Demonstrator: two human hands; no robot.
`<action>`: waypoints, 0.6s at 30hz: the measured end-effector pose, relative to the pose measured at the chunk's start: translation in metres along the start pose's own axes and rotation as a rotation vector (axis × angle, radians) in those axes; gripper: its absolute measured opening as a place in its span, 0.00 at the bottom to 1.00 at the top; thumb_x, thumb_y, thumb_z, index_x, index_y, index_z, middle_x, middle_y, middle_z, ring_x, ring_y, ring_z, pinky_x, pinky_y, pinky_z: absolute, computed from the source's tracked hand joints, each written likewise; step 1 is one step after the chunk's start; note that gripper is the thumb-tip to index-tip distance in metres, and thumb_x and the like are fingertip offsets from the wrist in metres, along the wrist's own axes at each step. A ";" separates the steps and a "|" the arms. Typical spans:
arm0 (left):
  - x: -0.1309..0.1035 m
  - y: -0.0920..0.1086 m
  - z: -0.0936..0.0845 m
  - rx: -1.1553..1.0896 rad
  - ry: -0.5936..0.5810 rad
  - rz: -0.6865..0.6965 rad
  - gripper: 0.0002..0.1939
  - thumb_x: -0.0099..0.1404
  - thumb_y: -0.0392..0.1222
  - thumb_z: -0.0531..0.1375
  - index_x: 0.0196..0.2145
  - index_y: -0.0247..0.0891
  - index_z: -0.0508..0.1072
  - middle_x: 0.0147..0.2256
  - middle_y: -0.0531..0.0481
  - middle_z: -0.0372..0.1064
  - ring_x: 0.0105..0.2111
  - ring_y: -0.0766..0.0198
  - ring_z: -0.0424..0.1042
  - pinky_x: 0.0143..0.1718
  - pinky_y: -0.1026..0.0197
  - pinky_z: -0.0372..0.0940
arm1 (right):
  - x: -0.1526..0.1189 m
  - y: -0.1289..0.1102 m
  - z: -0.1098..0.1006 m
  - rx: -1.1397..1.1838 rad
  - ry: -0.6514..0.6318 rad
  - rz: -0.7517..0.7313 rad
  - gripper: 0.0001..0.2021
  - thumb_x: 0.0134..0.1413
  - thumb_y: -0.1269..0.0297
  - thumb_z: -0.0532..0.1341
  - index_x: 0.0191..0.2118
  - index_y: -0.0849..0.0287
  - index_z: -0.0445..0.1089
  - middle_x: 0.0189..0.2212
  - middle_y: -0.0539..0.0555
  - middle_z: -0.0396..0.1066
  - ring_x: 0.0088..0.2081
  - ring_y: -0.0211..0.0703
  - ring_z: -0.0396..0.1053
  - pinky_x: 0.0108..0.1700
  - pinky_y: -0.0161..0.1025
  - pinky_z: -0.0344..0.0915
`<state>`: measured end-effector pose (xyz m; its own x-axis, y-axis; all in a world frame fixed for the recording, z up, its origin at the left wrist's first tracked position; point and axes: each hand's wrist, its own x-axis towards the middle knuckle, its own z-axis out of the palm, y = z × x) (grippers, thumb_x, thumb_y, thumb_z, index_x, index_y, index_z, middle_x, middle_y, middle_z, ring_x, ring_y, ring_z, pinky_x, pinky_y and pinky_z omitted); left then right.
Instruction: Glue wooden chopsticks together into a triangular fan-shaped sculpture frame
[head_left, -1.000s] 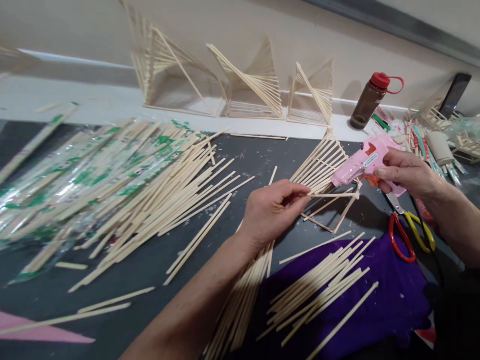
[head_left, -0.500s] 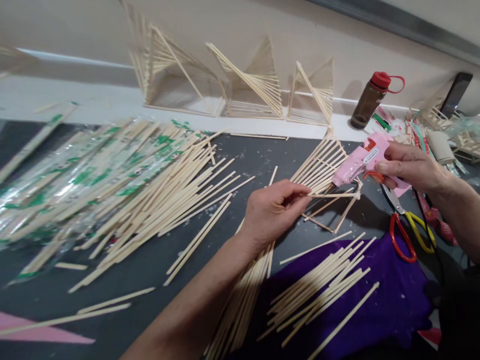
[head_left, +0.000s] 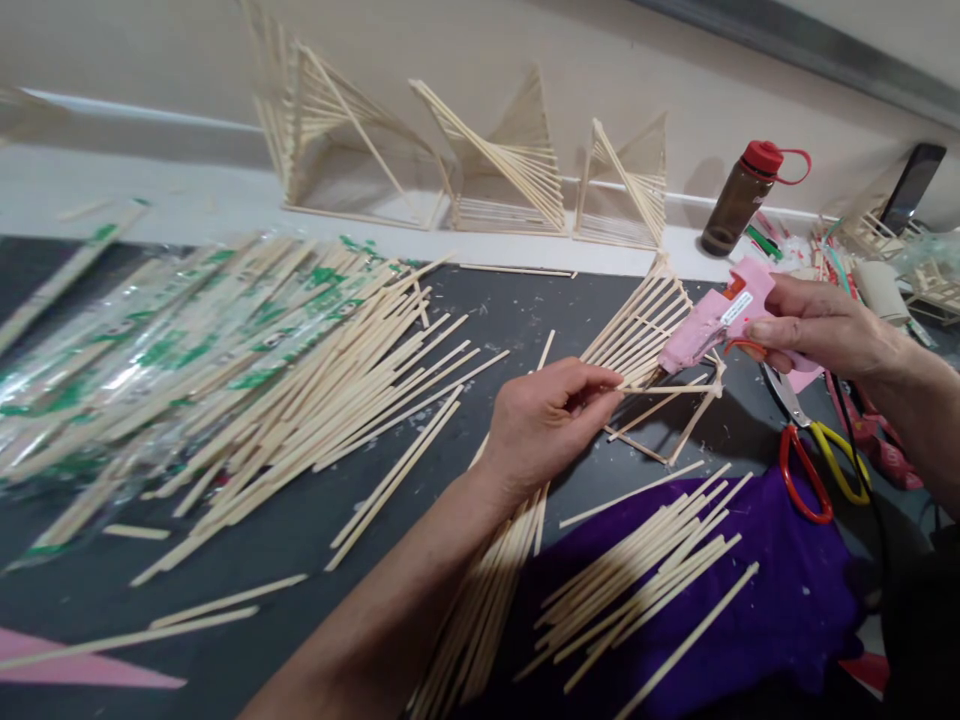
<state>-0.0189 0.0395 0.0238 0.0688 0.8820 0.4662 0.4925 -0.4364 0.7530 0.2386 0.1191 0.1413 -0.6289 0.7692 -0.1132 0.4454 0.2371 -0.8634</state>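
My right hand (head_left: 817, 325) is wrapped round a pink hot glue gun (head_left: 694, 330), fingers by its orange trigger. The gun's nozzle points down and left, close to the fingertips of my left hand (head_left: 551, 415). Between thumb and fingers, that left hand pinches a thin wooden stick (head_left: 667, 390) at the near side of a stick frame (head_left: 637, 325). Fanned sticks make up the frame's upper part, and its lower bars rest on the dark table. Whether the nozzle touches the stick I cannot tell.
Loose sticks (head_left: 637, 590) lie on purple cloth (head_left: 795, 580) in front. Scissors (head_left: 806, 470) are below the right hand. Plastic-wrapped sticks (head_left: 172, 350) cover the left. Finished stick frames (head_left: 502, 160) and a red-capped bottle (head_left: 739, 205) stand along the back. The gun's cord (head_left: 862, 460) hangs at right.
The glue gun and my right hand have shifted slightly left and down, along the pinched stick. My left hand keeps its place and its pinch.
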 end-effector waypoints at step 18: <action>0.000 0.000 0.000 -0.005 0.011 0.008 0.06 0.62 0.37 0.62 0.35 0.37 0.80 0.26 0.53 0.74 0.21 0.72 0.66 0.23 0.68 0.59 | 0.001 0.003 0.000 -0.033 -0.011 0.005 0.16 0.54 0.48 0.67 0.32 0.56 0.68 0.20 0.45 0.63 0.18 0.30 0.57 0.18 0.32 0.49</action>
<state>-0.0188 0.0398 0.0242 0.0636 0.8765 0.4772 0.4878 -0.4444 0.7513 0.2388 0.1205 0.1385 -0.6335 0.7639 -0.1228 0.4690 0.2529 -0.8462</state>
